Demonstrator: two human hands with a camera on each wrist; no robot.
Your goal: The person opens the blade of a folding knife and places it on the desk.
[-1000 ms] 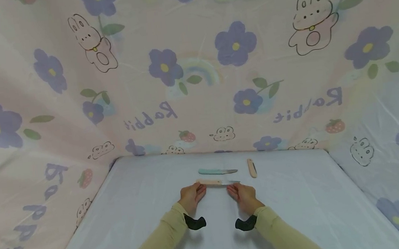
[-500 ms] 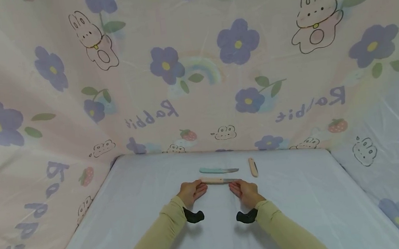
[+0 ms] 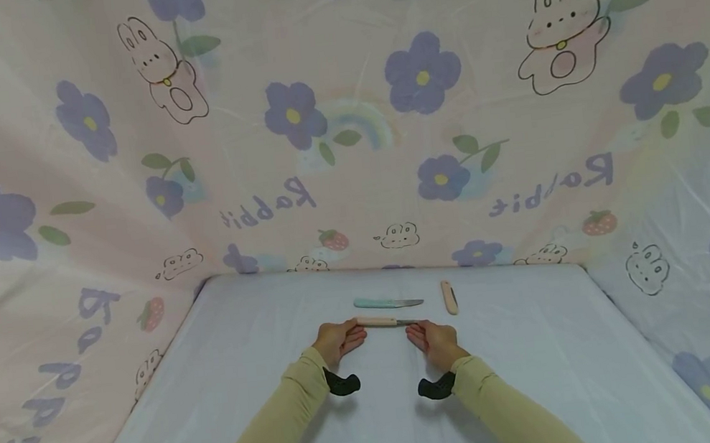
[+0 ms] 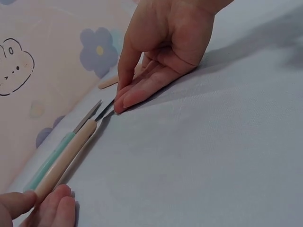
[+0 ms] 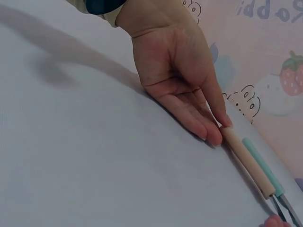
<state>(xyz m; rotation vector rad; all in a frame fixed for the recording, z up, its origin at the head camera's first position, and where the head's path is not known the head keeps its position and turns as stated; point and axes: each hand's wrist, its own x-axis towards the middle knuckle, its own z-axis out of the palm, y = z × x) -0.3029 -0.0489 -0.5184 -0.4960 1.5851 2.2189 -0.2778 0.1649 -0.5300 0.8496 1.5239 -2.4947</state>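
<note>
A small knife with a peach handle [image 3: 376, 322] lies crosswise between my two hands, its blade unfolded to the right. My left hand [image 3: 335, 343] pinches the handle's end between thumb and fingers. At the blade's tip, my right hand [image 3: 438, 343] pinches with thumb and fingertips, which cover the point. Seen in the left wrist view, the blade [image 4: 105, 109] is turned nearly edge-on. A shadow runs along the handle [image 5: 248, 161] in the right wrist view; whether the knife touches the table cannot be told.
Just behind lies a teal-handled knife [image 3: 374, 304], blade out and pointing right. A second peach-handled knife [image 3: 449, 297], folded, lies upright in view to the right. A white sheet covers the table [image 3: 376, 421]; a printed curtain [image 3: 365, 199] rises behind and at both sides.
The held knife has rolled about its length, so its blade shows thin and dark instead of broad and bright. Both hands keep hold at nearly the same place; the head view shifts slightly.
</note>
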